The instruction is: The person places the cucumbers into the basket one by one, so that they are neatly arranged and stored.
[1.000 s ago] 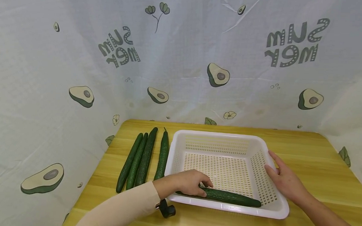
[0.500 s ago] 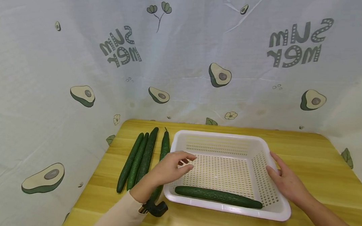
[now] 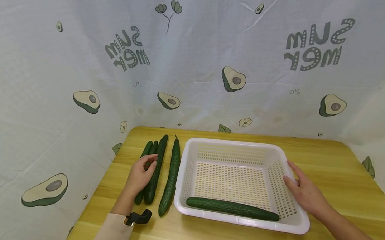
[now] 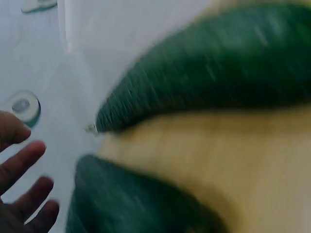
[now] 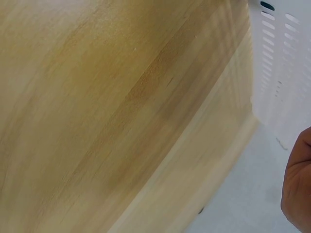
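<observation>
A white plastic basket point(image 3: 228, 224) with perforated walls stands on the table, and one cucumber point(image 3: 232, 207) lies along its near side. My right hand point(image 3: 308, 193) holds the basket's right rim, thumb toward the inside; the right wrist view catches only part of that hand point(image 5: 299, 187) beside the outer wall. To the left of the basket lie several dark green cucumbers, one point(image 3: 169, 180) apart from the closer group point(image 3: 158, 168). Over this group is my left hand point(image 3: 140, 175), fingers loosely bent, hiding parts of the cucumbers. In the left wrist view its fingers point(image 4: 29, 194) are spread, holding nothing.
The wood-grain table point(image 3: 326, 165) extends right of the basket and in front of it. A pale curtain point(image 3: 198, 70) printed with avocados hangs behind the table and along its left side. Black wrist mounts point(image 3: 140, 217) sit on the forearms.
My left hand has let go of the cucumber in the basket and moved left, out of the basket, to the cucumber group. My right hand has stayed on the rim.
</observation>
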`<action>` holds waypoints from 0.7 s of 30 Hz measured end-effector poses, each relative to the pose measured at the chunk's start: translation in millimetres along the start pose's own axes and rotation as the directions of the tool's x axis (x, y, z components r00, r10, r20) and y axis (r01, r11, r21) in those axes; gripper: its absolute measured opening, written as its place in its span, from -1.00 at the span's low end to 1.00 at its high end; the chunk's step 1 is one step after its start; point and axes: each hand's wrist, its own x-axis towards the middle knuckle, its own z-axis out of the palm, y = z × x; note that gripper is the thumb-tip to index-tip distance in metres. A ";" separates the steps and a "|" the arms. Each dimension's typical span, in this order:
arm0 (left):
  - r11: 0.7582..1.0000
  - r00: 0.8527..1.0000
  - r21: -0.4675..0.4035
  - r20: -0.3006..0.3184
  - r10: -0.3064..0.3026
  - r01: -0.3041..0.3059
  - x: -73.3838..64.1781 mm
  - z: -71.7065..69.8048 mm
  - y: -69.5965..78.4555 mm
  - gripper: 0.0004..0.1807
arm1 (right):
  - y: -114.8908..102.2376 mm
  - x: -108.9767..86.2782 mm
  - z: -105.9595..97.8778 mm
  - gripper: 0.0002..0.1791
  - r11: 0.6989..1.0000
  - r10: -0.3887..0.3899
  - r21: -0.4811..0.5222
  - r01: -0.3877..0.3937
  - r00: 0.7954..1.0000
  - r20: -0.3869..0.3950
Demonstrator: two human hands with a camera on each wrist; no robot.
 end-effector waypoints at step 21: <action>0.952 0.980 0.233 -0.043 -0.194 0.198 -31.8 -30.8 -50.4 -0.40 | -1.5 0.8 -0.6 -0.16 0.999 0.025 -0.020 -0.025 1.000 0.000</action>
